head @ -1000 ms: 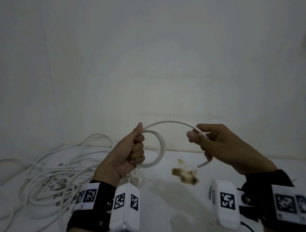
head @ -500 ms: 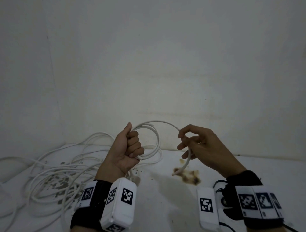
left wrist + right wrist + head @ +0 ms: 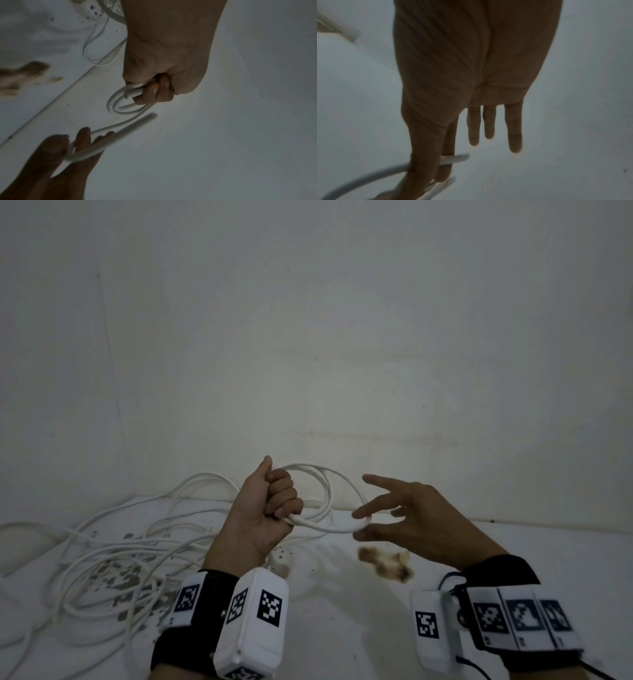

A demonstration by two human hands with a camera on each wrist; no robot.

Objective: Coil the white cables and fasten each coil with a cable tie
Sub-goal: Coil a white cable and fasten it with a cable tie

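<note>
1. Loose white round cables (image 3: 102,559) sprawl over the stained white worktop (image 3: 342,628), left of the coil.
2. Left hand (image 3: 263,508) fists the small white cable coil (image 3: 325,501) above the worktop.
3. Right hand (image 3: 407,518), beside the coil, has its fingers spread straight, the cable's end lying across them.

A bare, dim indoor corner; what kind of room cannot be told. Plain white walls (image 3: 308,337) meet at the far left behind a white counter (image 3: 342,628) marked with a brown stain (image 3: 385,566) and dark chipped spots (image 3: 123,577).
</note>
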